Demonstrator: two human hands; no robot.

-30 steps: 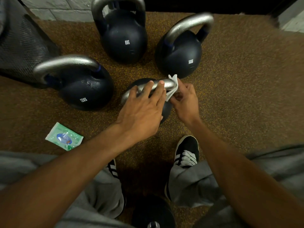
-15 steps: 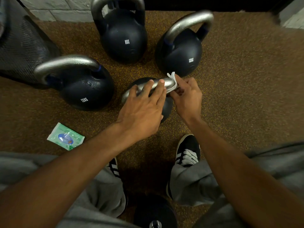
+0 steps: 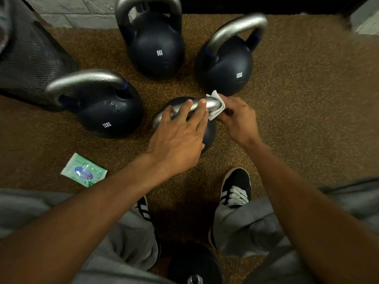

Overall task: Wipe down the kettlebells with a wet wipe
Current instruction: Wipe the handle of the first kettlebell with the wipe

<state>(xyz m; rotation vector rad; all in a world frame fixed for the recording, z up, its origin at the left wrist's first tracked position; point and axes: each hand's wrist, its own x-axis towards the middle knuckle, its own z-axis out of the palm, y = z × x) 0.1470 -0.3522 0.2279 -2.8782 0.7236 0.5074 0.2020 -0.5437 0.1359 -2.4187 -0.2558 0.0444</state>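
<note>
Wipe slid along handle, right hand pinching it, left hand spread on handle

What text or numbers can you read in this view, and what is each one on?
"8KG": white marking on the far middle kettlebell.
"12KG": white marking on the far right kettlebell.
"12KG": white marking on the left kettlebell, seen at an angle.
Wet wipe packet on the floor: blue oval label, print too blurred to read.
Kettlebell being wiped: no marking visible; the hands cover most of it.
</note>
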